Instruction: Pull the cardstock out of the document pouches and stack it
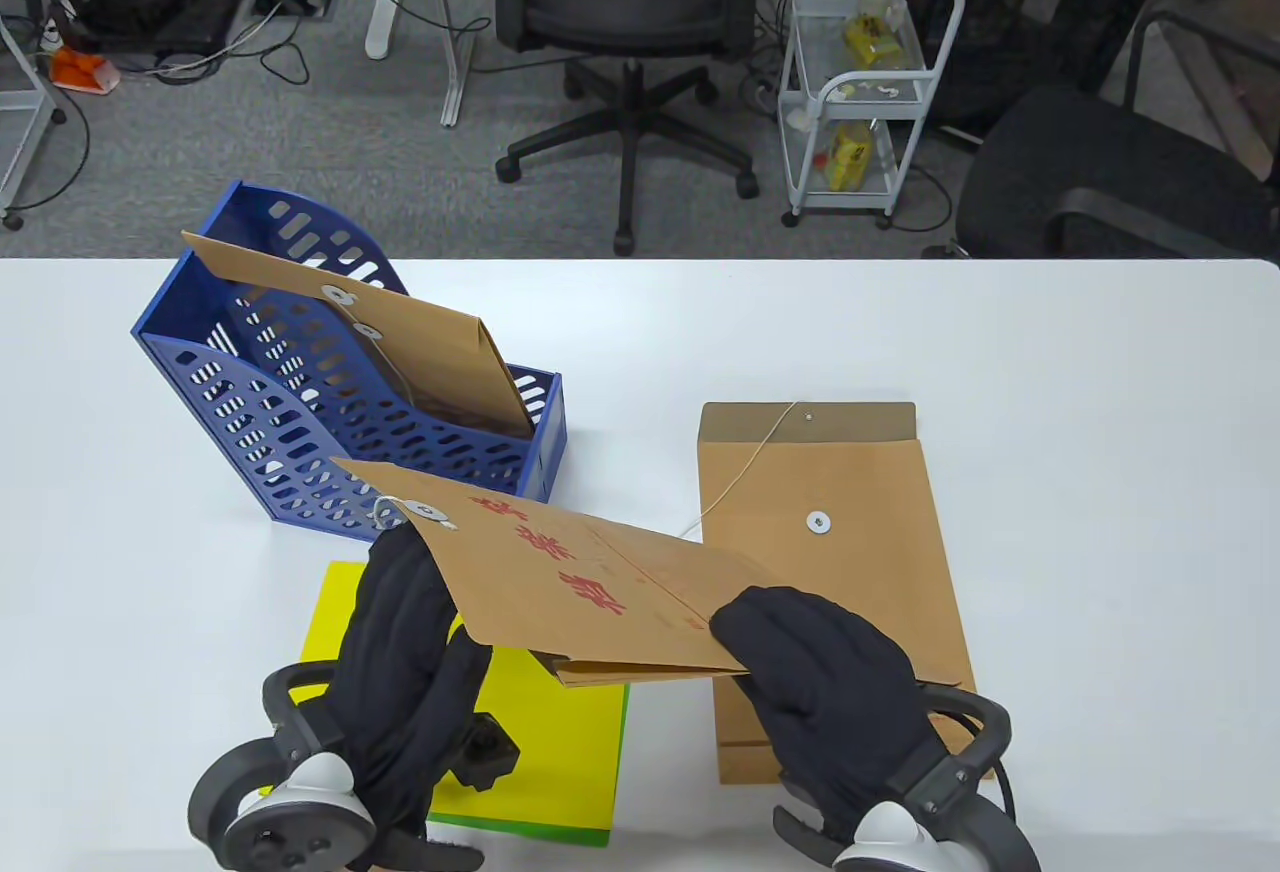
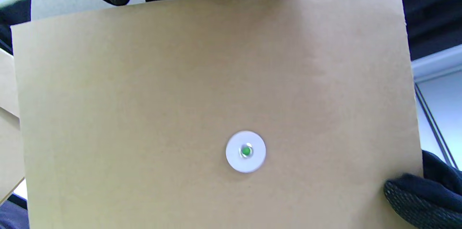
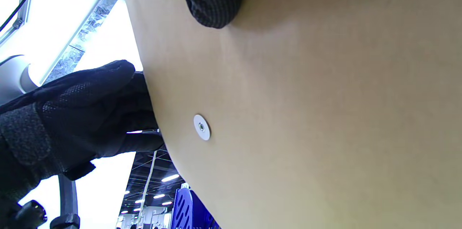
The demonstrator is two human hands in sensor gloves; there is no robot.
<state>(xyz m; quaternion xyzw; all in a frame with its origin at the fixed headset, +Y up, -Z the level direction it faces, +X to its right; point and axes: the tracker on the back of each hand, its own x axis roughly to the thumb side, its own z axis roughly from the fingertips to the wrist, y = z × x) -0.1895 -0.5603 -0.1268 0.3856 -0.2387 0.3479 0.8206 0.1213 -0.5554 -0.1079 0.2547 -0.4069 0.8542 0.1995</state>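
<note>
I have a brown document pouch [image 1: 590, 577] lifted off the white table [image 1: 1050, 362], held between both hands with its red-lettered face up and its flap end toward the blue file rack [image 1: 300, 392]. My left hand [image 1: 405, 652] grasps the flap end, on the side nearest the rack, fingers reaching under the paper beside the white string button [image 1: 432, 512]. My right hand [image 1: 820, 687] grips the opposite end, farther from the rack; in the right wrist view a fingertip [image 3: 211, 1] presses the pouch's underside. In the left wrist view the underside fills the frame with a second white button [image 2: 245, 151] at its middle, and I cannot tell whether the mouth is open.

Below the held pouch, on the near side of the rack, lies a yellow cardstock sheet [image 1: 540, 732] with a green edge showing beneath it. A second pouch [image 1: 850, 552] lies flat on the table, to the rack's right, flap open and string loose. A third pouch [image 1: 400, 342] stands tilted inside the rack.
</note>
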